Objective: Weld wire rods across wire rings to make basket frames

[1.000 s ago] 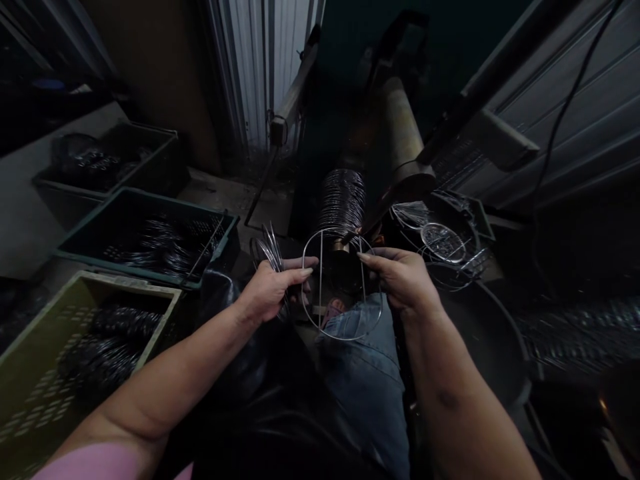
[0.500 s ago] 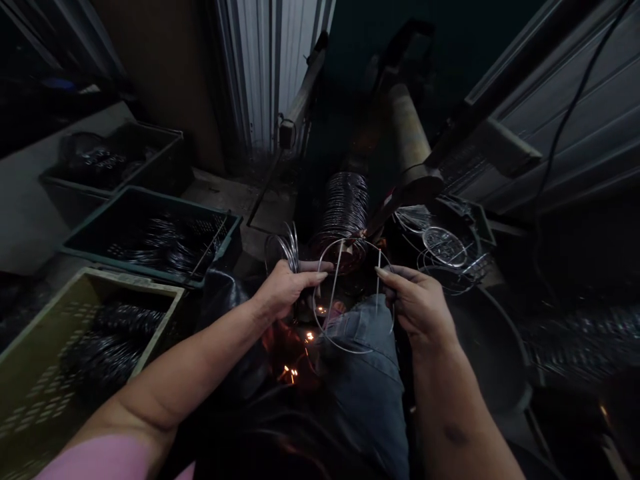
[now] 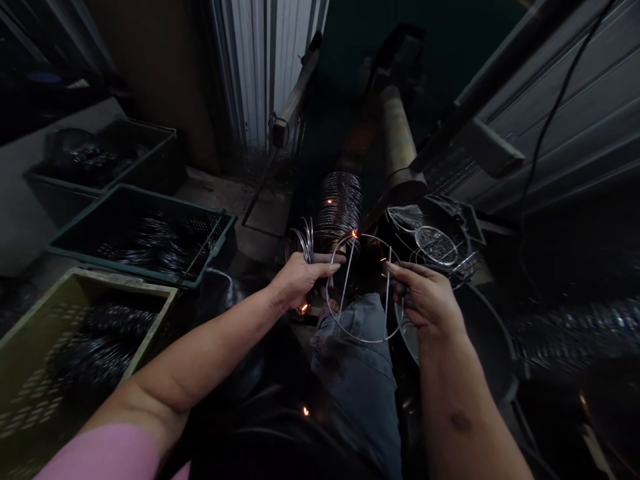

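Between both hands I hold a round wire ring with two straight cross wires, its top edge under the welder's tip, where a spark glows. My left hand is closed on the ring's left side and also clutches a bunch of spare wire rings. Pinched fingers of my right hand grip the right cross wire. A stack of wire rings sits on the machine's arm just behind.
Three crates with dark wire parts stand at left: a yellow-green crate, a green crate, a dark crate. A dark round basin with finished wire frames lies right. The welder's column rises ahead. My jeans-clad knee is below.
Both hands and the ring shifted a little right and up toward the welder tip. Sparks that glowed low near my lap now show at the ring's top and on the ring stack.
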Demonstrator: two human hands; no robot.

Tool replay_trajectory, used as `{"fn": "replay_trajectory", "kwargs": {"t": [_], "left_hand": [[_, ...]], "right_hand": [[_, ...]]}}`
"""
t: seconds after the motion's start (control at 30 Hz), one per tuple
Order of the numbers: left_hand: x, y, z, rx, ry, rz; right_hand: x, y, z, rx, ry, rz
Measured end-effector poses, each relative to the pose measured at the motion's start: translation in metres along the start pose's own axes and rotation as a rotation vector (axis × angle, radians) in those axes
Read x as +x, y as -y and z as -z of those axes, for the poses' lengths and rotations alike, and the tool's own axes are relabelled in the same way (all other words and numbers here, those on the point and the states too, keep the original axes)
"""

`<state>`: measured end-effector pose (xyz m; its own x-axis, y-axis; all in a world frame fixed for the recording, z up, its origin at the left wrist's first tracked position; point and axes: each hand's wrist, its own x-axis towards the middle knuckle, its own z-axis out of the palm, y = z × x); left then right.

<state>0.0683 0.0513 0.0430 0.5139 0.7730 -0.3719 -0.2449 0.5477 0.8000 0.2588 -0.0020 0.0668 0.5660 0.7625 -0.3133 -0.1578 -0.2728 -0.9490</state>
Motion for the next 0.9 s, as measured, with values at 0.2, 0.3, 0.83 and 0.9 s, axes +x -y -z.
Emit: {"fn": "replay_trajectory", "kwargs": {"t": [0.2,0.3,0.83,0.9], "left_hand": [[-0.032,0.010,0.026,0.007,-0.112,-0.005],[-0.059,0.020,0.051,0.054,-0.143,0.035],[-0.104,0.042,0.076,-0.105,0.032,0.115],[-0.100,0.048,0.070,-0.069,-0.052,0.096]], "right_hand": [[0.016,-0.017,-0.017,-0.144,0.045,0.196],[0.035,-0.027,-0.029,-0.258,0.011,0.269],[-0.038,-0.101,-0.069,-0.479,0.501,0.359],[-0.046,-0.091,-0.043,-0.472,0.409,0.346]]}}
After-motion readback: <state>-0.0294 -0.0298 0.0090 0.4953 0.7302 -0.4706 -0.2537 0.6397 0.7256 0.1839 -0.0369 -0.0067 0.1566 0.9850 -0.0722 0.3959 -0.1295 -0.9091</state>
